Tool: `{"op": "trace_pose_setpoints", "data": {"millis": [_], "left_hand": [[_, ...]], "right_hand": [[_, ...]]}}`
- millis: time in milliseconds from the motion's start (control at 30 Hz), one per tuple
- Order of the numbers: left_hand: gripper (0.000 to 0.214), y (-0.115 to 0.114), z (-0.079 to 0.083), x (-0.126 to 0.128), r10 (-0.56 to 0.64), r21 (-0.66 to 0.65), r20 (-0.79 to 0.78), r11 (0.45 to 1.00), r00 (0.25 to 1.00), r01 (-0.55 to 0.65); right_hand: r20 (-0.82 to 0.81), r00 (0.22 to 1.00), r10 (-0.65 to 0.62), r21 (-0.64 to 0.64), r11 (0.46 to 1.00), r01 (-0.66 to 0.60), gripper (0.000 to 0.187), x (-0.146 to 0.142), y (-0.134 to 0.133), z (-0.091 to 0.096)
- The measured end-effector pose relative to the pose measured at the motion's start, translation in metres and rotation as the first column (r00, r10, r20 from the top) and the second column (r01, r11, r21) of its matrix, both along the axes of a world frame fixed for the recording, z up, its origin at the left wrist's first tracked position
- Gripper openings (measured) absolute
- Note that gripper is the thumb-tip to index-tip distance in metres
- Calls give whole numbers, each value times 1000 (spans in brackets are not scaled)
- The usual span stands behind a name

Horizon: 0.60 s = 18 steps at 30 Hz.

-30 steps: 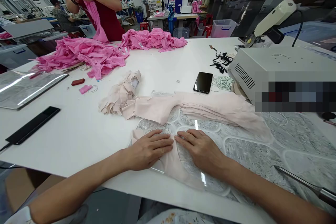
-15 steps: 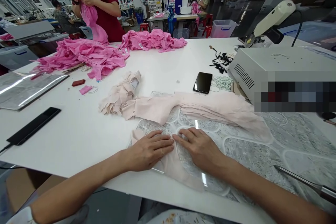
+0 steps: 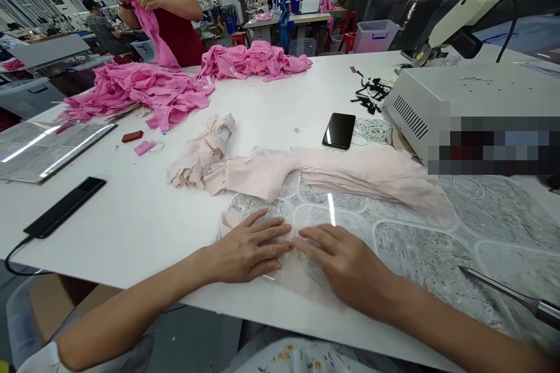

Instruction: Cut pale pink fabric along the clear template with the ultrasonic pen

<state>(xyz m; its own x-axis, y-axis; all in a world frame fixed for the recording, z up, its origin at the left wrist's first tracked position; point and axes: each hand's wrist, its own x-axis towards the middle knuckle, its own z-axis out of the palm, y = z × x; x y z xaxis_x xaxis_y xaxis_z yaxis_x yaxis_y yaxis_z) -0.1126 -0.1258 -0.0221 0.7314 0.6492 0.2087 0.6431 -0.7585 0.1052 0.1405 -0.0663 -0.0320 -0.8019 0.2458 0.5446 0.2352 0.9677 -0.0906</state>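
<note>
My left hand (image 3: 249, 250) lies flat with its fingers spread on a thin, pale pink piece of fabric (image 3: 301, 277) at the table's front edge. Fingers stretched out, my right hand (image 3: 347, 268) touches the same fabric, its fingertips meeting those of the left. Part of the piece is hidden under both hands. Beneath it is a grey marbled mat (image 3: 424, 250) with a clear, glossy surface. Just beyond the hands, a layered stack of pale pink fabric (image 3: 363, 178) stretches across the mat, joining a gathered bundle (image 3: 199, 154) on its left.
A pointed metal tool (image 3: 503, 291) lies at right, near my right forearm. Behind it stands a grey metal box (image 3: 476, 93). A phone (image 3: 339, 130) and pale cord (image 3: 371, 130) lie beyond the stack. Across the white table, a person in red handles pink fabric (image 3: 149, 90).
My right hand has slid slightly down along the fabric, toward me. My left hand stays flat, its fingers a little more spread. The person across has shifted the pink fabric. The view has tilted slightly.
</note>
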Motion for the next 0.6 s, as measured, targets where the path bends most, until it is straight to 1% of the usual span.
{"op": "trace_pose_setpoints", "data": {"millis": [100,200,333,467,533,567,600], "left_hand": [[39,-1,0,-1,1,-11,-2,1000,1000,-1],[40,-3,1,-1,-15,19,16,1000,1000,15],[41,-7,3,4,-50,37,33,998,998,49],[40,-10,1,7,-44,22,26,999,999,44],[40,-11,-1,7,-41,22,32,999,999,40],[41,-12,-2,7,-41,23,36,999,999,40],[42,-12,-3,6,-41,24,41,999,998,40]], "right_hand": [[-27,997,66,-65,996,-68,35,9,-22,3],[-31,998,62,-69,996,-64,37,15,-35,0],[-40,998,45,-59,997,-47,37,13,-38,-6],[-79,996,30,-72,997,-36,37,14,-38,-4],[-109,994,5,-102,995,-16,39,28,-42,-4],[-115,993,-16,-122,993,2,40,41,-44,-5],[-117,991,-69,-159,986,50,39,57,-46,-7]]}}
